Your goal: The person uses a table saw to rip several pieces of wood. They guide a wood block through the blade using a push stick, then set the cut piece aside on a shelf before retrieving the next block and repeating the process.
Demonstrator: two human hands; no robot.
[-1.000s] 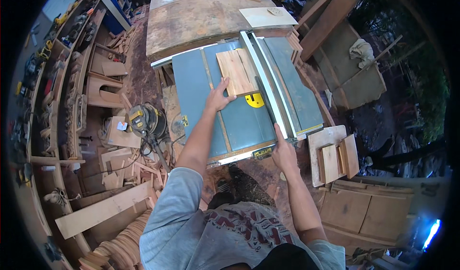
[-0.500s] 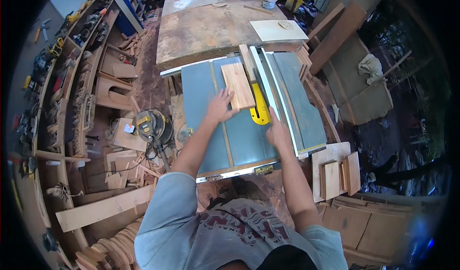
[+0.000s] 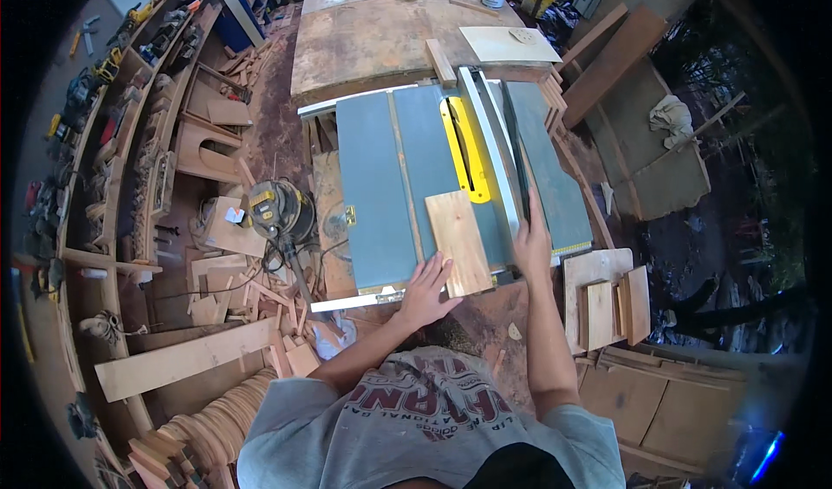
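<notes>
My left hand (image 3: 423, 294) grips the near left corner of a short wooden board (image 3: 455, 233) lying on the grey table saw (image 3: 373, 159), at its near edge. My right hand (image 3: 532, 242) holds a long black push stick (image 3: 511, 129) over the white rip fence (image 3: 494, 172), toward its right side. A yellow insert plate (image 3: 468, 146) with a slot shows beyond the board, left of the fence. A narrow wooden piece (image 3: 440, 62) lies at the far edge of the saw, beside the fence's end.
A large worn worktable (image 3: 381, 51) adjoins the saw's far side. A shop vacuum (image 3: 282, 216) stands left among offcuts, beside shelves (image 3: 143, 142) of tools. Wooden pieces (image 3: 598, 316) rest on a board at the right. A leaning plank (image 3: 611, 68) is at the back right.
The board and my left hand have moved back toward me, uncovering the yellow plate. My right hand has shifted rightward, carrying the push stick over the fence. The narrow piece has moved farther away.
</notes>
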